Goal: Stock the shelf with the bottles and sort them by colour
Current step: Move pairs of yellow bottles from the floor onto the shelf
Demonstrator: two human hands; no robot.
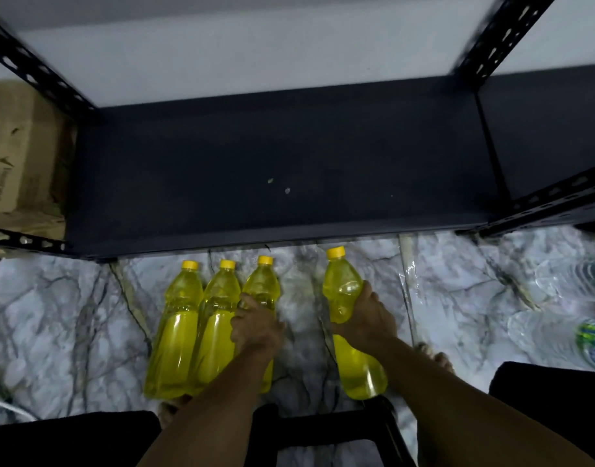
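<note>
A cardboard box point(16, 156) is sitting left of the shelf point(275, 170), its print too blurred to read. Three yellow bottles point(184, 318) are standing in a row on the floor point(53, 315) just in front of the shelf; the left hand point(255, 326) is gripping the rightmost of them. The right hand point(365, 320) is curling round a fourth bottle point(348, 318), apart from the row. The pickup seems under way; next, both need lifting onto the shelf board, side by side. Clear bottles point(572, 298) are lying far right, one label green and blue, unreadable.
</note>
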